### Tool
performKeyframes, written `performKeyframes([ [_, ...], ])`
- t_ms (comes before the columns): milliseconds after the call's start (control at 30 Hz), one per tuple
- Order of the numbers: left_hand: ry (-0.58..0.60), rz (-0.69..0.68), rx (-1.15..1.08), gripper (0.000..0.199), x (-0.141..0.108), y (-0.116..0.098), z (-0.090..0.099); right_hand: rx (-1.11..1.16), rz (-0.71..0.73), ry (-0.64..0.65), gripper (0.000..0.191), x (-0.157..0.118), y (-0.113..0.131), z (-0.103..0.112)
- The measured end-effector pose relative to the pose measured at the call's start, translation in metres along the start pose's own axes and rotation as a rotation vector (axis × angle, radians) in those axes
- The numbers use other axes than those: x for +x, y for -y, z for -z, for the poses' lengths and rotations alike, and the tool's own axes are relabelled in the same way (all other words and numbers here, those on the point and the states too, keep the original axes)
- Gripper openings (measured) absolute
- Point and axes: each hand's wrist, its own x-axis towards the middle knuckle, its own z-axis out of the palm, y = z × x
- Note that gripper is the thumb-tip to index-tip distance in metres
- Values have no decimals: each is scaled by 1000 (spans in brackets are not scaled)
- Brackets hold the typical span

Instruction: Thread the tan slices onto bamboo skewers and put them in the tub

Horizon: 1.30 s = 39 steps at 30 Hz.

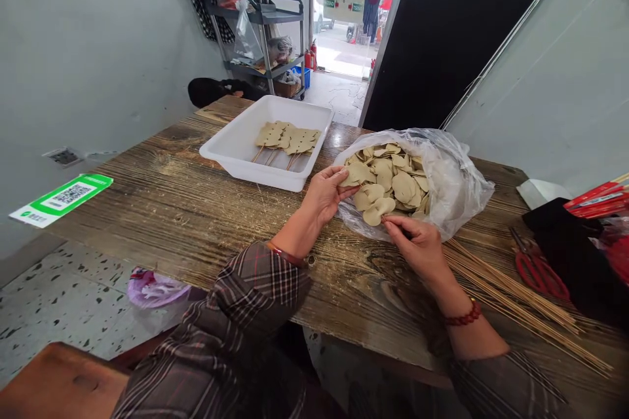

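Observation:
My left hand (pixel 325 195) is closed on a thin beige food slice (pixel 358 174), pinched between thumb and fingers at the left side of a clear plastic bag (pixel 455 163). At the bag's front edge, my right hand (pixel 417 241) pinches the rim of another rounded slice (pixel 377 211). A stick between those fingertips cannot be made out. Loose slices (pixel 403 187) heap up in the open bag. Left of it, a white plastic tray (pixel 236 156) holds several skewered slices (pixel 287 137), their sticks pointing toward me.
Long wooden skewers (pixel 521 301) lie on the wooden table (pixel 206 209) at the right. Red-handled scissors (pixel 540 272) and a dark box (pixel 565 236) stand beyond them. A green-and-white code card (pixel 63 200) sits at the left edge. A cart (pixel 275 16) stands behind, near the doorway.

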Motion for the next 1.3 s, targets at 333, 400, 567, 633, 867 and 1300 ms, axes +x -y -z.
performKeyframes([
  [333, -28, 24, 7, 10, -3, -1, -2, 2, 23, 2, 18, 0, -2, 0],
  [400, -33, 34, 13, 10, -4, -2, -3, 8, 35, 4, 18, -1, -2, 0],
  [567, -30, 49, 19, 9, -5, -1, -4, 13, 40, -10, 18, -1, -2, 0],
  [633, -27, 54, 21, 9, -5, 0, -4, 11, 37, -9, 18, -1, -2, 0],
  [867, -8, 6, 52, 11, -4, 6, -3, 25, -49, -1, 22, 0, 0, 1],
  [1300, -26, -191, 159, 19, -4, 8, -3, 112, -231, 42, 29, 2, 6, 2],
])
